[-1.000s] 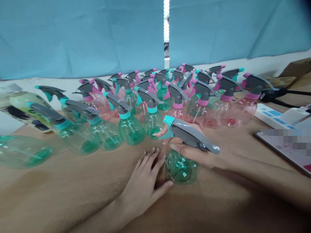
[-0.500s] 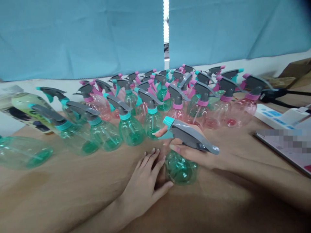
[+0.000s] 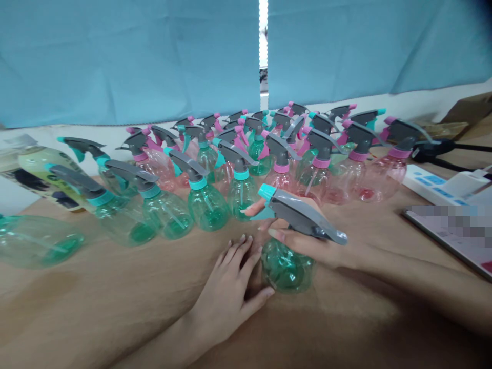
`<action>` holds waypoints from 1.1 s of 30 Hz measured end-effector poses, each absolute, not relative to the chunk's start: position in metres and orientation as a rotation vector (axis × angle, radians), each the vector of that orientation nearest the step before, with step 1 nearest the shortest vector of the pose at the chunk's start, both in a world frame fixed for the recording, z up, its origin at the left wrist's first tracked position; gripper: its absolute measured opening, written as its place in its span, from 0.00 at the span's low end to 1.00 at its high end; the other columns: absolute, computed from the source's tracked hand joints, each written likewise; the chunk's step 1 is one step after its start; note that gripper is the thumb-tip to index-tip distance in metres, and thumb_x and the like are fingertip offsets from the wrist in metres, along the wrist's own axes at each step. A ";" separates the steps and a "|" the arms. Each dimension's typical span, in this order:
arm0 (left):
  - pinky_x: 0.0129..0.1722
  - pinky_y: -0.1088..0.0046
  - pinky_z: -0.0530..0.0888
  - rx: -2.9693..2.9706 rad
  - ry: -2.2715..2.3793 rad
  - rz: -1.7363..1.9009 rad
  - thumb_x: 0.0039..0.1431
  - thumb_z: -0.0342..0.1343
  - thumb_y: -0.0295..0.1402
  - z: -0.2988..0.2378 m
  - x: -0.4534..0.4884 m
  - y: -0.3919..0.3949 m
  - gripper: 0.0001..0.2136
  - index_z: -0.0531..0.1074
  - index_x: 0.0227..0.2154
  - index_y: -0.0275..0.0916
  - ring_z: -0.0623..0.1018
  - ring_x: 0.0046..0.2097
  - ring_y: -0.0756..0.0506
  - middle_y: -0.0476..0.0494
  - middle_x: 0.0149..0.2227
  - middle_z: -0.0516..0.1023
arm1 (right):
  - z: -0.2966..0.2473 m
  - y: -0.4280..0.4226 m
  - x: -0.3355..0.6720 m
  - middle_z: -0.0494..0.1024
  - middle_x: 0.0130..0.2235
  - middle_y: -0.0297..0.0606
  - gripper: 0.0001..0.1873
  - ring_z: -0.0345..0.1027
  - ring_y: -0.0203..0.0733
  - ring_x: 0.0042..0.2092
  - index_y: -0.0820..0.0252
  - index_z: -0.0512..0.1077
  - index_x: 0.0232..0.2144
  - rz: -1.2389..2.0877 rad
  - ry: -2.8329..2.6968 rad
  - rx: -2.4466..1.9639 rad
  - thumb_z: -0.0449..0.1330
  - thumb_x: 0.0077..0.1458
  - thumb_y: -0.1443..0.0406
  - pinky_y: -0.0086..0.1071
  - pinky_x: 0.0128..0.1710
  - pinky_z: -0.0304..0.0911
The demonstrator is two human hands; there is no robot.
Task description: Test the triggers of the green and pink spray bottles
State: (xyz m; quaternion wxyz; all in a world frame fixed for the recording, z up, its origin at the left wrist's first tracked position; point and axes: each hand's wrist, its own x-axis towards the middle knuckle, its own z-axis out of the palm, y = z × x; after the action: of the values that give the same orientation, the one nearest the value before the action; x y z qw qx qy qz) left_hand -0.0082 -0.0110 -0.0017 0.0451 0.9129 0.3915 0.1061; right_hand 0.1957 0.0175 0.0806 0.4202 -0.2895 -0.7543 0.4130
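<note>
A clear green spray bottle (image 3: 288,269) with a grey and turquoise trigger head stands upright on the table in front of me. My right hand (image 3: 300,238) is wrapped round its neck, just under the head, with the index finger out by the turquoise trigger. The neck and collar are hidden behind my fingers. My left hand (image 3: 232,292) lies flat on the table at the bottle's left, fingers spread, fingertips and thumb close to its base. Whether they touch the bottle I cannot tell.
Several green spray bottles (image 3: 209,207) and pink spray bottles (image 3: 280,177) stand in rows behind my hands. One green bottle (image 3: 38,243) is at the left edge, near a yellowish can (image 3: 49,169). On the right are a white power strip (image 3: 430,182) and a flat device (image 3: 449,241). A blue curtain (image 3: 134,61) hangs behind.
</note>
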 end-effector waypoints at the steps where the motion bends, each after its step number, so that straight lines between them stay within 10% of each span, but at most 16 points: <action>1: 0.57 0.48 0.60 2.790 1.197 0.321 0.62 0.53 0.45 -0.002 -0.008 -0.011 0.29 0.56 0.60 0.35 0.60 0.62 0.33 0.31 0.62 0.59 | 0.081 0.017 0.196 0.66 0.22 0.27 0.13 0.65 0.36 0.26 0.58 0.67 0.36 1.036 -1.886 -0.726 0.53 0.45 0.71 0.32 0.28 0.63; 18: 0.58 0.49 0.58 2.807 1.200 0.287 0.63 0.53 0.45 -0.001 -0.008 -0.011 0.29 0.56 0.60 0.33 0.58 0.63 0.33 0.30 0.63 0.57 | 0.075 0.019 0.198 0.71 0.25 0.30 0.10 0.69 0.36 0.28 0.57 0.68 0.31 1.002 -1.893 -0.666 0.52 0.45 0.73 0.32 0.30 0.67; 23: 0.59 0.50 0.58 2.797 1.203 0.267 0.63 0.53 0.45 0.000 -0.007 -0.011 0.29 0.56 0.60 0.33 0.57 0.63 0.34 0.31 0.63 0.57 | 0.075 0.023 0.201 0.75 0.40 0.36 0.18 0.73 0.36 0.35 0.57 0.70 0.37 1.027 -1.928 -0.600 0.52 0.43 0.75 0.30 0.34 0.69; 33: 0.59 0.50 0.59 2.795 1.209 0.279 0.63 0.52 0.46 -0.001 -0.008 -0.011 0.29 0.57 0.60 0.34 0.58 0.63 0.35 0.32 0.64 0.57 | 0.074 0.023 0.203 0.69 0.28 0.29 0.15 0.61 0.33 0.27 0.57 0.70 0.34 0.905 -1.958 -0.669 0.53 0.42 0.74 0.28 0.27 0.60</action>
State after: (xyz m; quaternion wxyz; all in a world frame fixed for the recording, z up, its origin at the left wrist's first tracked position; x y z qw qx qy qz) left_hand -0.0077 -0.0114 -0.0009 0.0418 0.9132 0.3950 0.0912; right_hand 0.2026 0.0231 0.0738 0.4271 -0.2679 -0.7839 0.3623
